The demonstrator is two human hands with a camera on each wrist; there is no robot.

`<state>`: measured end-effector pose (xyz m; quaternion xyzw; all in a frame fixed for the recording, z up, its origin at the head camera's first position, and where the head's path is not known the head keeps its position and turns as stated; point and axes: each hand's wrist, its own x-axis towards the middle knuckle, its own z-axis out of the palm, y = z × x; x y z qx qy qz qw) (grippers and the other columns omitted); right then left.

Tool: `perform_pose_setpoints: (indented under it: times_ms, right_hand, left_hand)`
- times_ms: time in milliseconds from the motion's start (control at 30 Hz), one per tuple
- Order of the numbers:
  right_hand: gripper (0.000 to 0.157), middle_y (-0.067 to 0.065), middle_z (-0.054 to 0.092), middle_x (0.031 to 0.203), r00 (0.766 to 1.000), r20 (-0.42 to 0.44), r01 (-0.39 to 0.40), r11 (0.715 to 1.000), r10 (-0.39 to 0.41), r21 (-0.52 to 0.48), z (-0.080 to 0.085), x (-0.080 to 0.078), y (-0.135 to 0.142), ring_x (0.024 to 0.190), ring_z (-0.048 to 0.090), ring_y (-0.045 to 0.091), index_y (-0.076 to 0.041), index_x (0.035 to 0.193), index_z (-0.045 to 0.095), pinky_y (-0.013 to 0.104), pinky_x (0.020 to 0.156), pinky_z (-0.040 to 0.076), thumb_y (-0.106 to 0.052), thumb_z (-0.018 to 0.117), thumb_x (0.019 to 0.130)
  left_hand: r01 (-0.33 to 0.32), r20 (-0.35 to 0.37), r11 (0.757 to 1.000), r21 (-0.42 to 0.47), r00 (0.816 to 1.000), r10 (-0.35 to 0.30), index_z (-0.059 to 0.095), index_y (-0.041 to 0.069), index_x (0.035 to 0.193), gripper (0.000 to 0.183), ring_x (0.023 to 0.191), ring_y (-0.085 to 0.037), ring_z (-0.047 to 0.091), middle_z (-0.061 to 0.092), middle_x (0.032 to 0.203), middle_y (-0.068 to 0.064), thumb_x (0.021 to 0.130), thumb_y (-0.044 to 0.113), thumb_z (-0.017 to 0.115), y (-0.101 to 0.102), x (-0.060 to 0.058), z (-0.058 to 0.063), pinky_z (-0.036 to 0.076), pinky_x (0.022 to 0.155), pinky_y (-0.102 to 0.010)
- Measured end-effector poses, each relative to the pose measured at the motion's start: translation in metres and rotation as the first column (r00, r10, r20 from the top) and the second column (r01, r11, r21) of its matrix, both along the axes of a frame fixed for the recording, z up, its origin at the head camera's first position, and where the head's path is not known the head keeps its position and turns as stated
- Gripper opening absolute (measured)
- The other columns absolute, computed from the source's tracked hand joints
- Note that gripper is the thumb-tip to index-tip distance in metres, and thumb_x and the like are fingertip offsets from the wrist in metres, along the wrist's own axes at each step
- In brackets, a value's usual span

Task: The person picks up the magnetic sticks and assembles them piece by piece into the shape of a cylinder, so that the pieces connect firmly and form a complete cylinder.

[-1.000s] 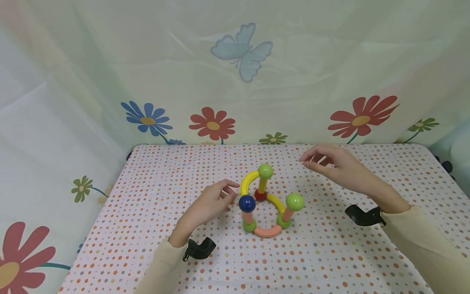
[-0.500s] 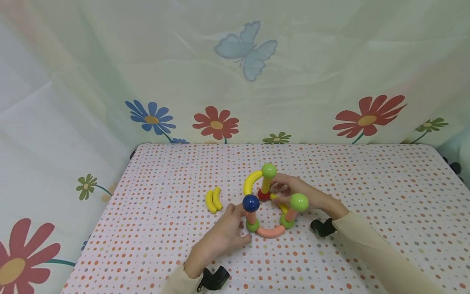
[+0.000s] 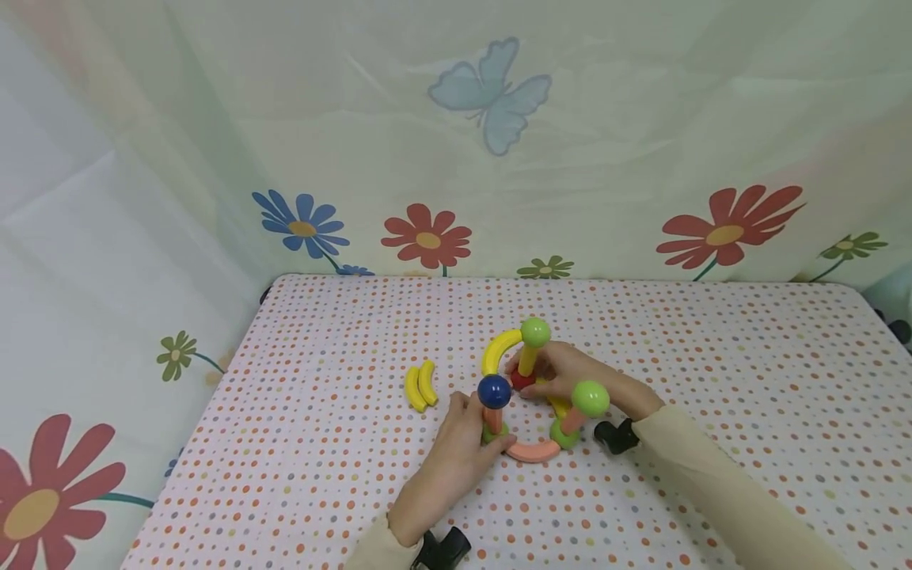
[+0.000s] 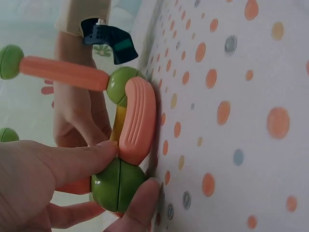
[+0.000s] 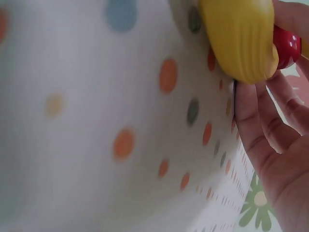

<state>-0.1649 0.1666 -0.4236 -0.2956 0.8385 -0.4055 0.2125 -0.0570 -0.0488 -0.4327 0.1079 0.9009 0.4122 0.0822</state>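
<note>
A toy frame of balls and rods stands on the table in the head view. Its base joins a salmon curved rod (image 3: 534, 452), yellow curved rods and balls. Three upright rods carry a dark blue ball (image 3: 495, 391) and two light green balls. With thumb and fingers my left hand (image 3: 452, 455) grips the green base ball (image 4: 116, 186) under the blue-topped post. My right hand (image 3: 573, 372) reaches behind the frame and holds the red base ball (image 3: 522, 381); in the right wrist view a yellow curved rod (image 5: 241, 38) partly hides its fingers.
Two loose yellow curved rods (image 3: 420, 386) lie side by side left of the frame. A dotted cloth (image 3: 321, 475) covers the table. Behind it hangs a curtain (image 3: 627, 119) with flowers and a butterfly. Each wrist wears a black camera mount.
My right hand has come in from the right to the red ball. My left hand has moved toward the front and gripped the green base ball. Two loose yellow rods have come into sight.
</note>
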Motion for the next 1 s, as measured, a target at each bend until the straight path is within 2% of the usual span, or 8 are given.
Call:
perform_pose_setpoints:
  times_ms: [267, 400, 533, 767, 900, 1000]
  right_hand:
    - [0.037, 0.008, 0.068, 0.106, 0.998, -0.016, 0.059, 0.998, -0.059, 0.005, 0.003, 0.015, 0.029, 0.089, 0.062, 0.019, 0.0, 0.113, 0.061, 0.032, 0.077, 0.054, -0.006, 0.085, 0.087]
    - [0.035, 0.008, 0.067, 0.105, 0.994, -0.022, 0.107, 0.994, -0.107, -0.001, 0.002, 0.028, 0.038, 0.09, 0.062, 0.021, -0.002, 0.111, 0.059, 0.033, 0.079, 0.055, -0.006, 0.085, 0.087]
    - [0.035, 0.008, 0.067, 0.106, 0.984, -0.064, 0.164, 0.986, -0.163, 0.001, 0.0, 0.04, 0.044, 0.091, 0.061, 0.021, 0.0, 0.114, 0.058, 0.035, 0.08, 0.056, -0.003, 0.082, 0.089]
    - [0.033, 0.003, 0.067, 0.095, 0.958, -0.101, 0.268, 0.963, -0.269, -0.025, -0.001, 0.062, 0.045, 0.08, 0.061, 0.016, -0.002, 0.11, 0.062, 0.029, 0.069, 0.054, -0.011, 0.085, 0.088]
    - [0.033, 0.002, 0.067, 0.098, 0.929, -0.131, 0.346, 0.938, -0.347, -0.031, -0.004, 0.076, 0.04, 0.082, 0.063, 0.013, -0.003, 0.109, 0.063, 0.028, 0.069, 0.056, -0.011, 0.086, 0.087]
    - [0.032, 0.002, 0.067, 0.097, 0.919, -0.108, 0.378, 0.925, -0.38, -0.038, -0.006, 0.086, 0.036, 0.081, 0.062, 0.013, -0.005, 0.108, 0.063, 0.027, 0.069, 0.055, -0.01, 0.086, 0.087]
  left_hand:
    - [0.061, 0.009, 0.997, -0.037, 0.998, -0.061, 0.063, -0.003, 0.115, 0.035, 0.078, -0.016, 0.046, 0.048, 0.098, -0.008, 0.092, 0.015, 0.083, 0.002, -0.019, 0.006, 0.042, 0.064, -0.025]
    - [0.089, 0.008, 0.995, -0.047, 0.996, -0.088, 0.065, -0.005, 0.117, 0.034, 0.078, -0.016, 0.046, 0.049, 0.097, -0.008, 0.092, 0.011, 0.082, 0.004, -0.031, 0.008, 0.041, 0.063, -0.024]
    - [0.124, -0.011, 0.991, -0.058, 0.992, -0.125, 0.065, -0.006, 0.123, 0.036, 0.081, -0.015, 0.045, 0.049, 0.097, -0.008, 0.093, 0.007, 0.08, 0.007, -0.044, 0.01, 0.041, 0.064, -0.024]
    - [0.196, -0.047, 0.98, -0.042, 0.979, -0.198, 0.069, -0.004, 0.119, 0.029, 0.089, -0.017, 0.05, 0.054, 0.105, -0.011, 0.092, 0.002, 0.079, 0.011, -0.074, 0.009, 0.046, 0.074, -0.023]
    - [0.272, -0.044, 0.962, 0.0, 0.961, -0.272, 0.07, -0.003, 0.119, 0.026, 0.101, -0.021, 0.06, 0.057, 0.108, -0.01, 0.094, -0.002, 0.076, 0.011, -0.088, 0.007, 0.053, 0.087, -0.023]
    - [0.332, -0.033, 0.943, 0.033, 0.943, -0.331, 0.069, -0.001, 0.12, 0.026, 0.109, -0.022, 0.063, 0.059, 0.113, -0.009, 0.095, -0.003, 0.074, 0.011, -0.095, 0.007, 0.053, 0.095, -0.026]
